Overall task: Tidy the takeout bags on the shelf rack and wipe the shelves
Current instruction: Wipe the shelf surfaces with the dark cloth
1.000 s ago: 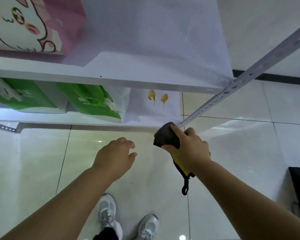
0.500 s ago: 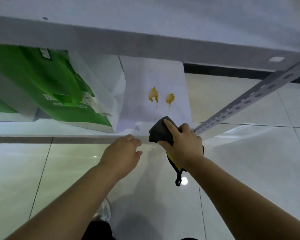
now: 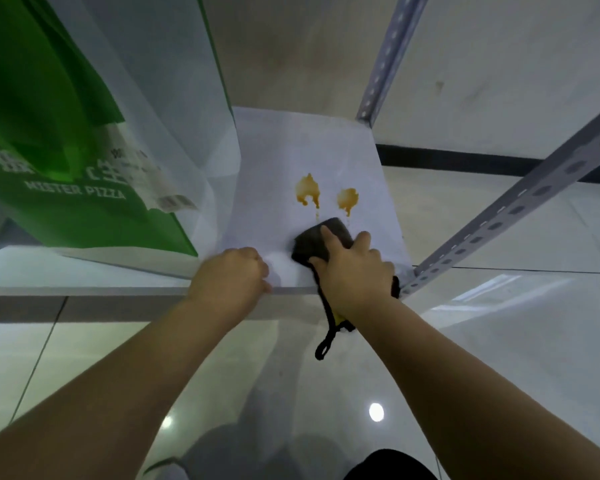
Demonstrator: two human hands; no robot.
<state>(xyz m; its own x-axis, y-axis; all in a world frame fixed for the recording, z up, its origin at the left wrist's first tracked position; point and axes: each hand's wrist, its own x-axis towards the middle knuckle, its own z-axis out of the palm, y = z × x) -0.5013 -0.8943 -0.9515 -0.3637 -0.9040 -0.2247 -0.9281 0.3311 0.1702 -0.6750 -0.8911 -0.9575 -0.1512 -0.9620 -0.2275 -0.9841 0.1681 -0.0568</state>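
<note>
Two orange-brown stains [image 3: 307, 191] mark the white shelf [image 3: 264, 174]. My right hand [image 3: 355, 270] presses a dark cleaning cloth [image 3: 323, 240] flat on the shelf just in front of the stains; the cloth's black loop and yellow edge hang below my wrist. My left hand [image 3: 231, 277] rests curled on the shelf's front edge, left of the cloth, holding nothing I can see. A green and white takeout bag [image 3: 66, 161] printed "MISTER PIZZA" stands on the same shelf to the left.
A perforated grey metal upright [image 3: 513, 206] rises at the shelf's front right corner, with another post [image 3: 388, 57] at the back right. Glossy pale floor tiles [image 3: 520, 341] lie below, with a black strip along the wall.
My view dropped and closed in on the lower shelf. My right hand brought the cloth onto the shelf near the stains, and my left hand settled on the front edge.
</note>
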